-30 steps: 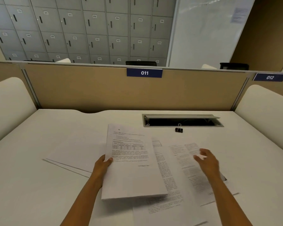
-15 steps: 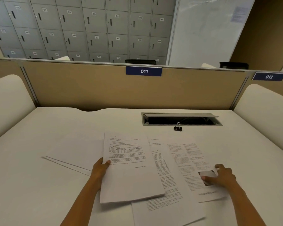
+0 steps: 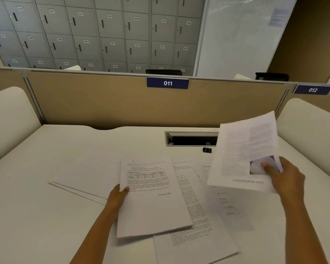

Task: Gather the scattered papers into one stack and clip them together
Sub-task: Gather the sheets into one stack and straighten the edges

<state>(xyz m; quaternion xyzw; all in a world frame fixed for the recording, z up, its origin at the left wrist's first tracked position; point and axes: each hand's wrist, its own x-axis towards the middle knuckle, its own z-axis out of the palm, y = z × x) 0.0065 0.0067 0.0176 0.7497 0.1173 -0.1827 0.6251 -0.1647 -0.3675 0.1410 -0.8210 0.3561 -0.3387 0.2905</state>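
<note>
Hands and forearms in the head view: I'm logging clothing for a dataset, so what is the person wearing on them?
Nothing that shows. The left hand and right hand are ungloved, and the left forearm and right forearm are bare to the frame's bottom edge, with no sleeve or cuff. No watch, bracelet or ring is visible; the right hand is slightly blurred.
</note>
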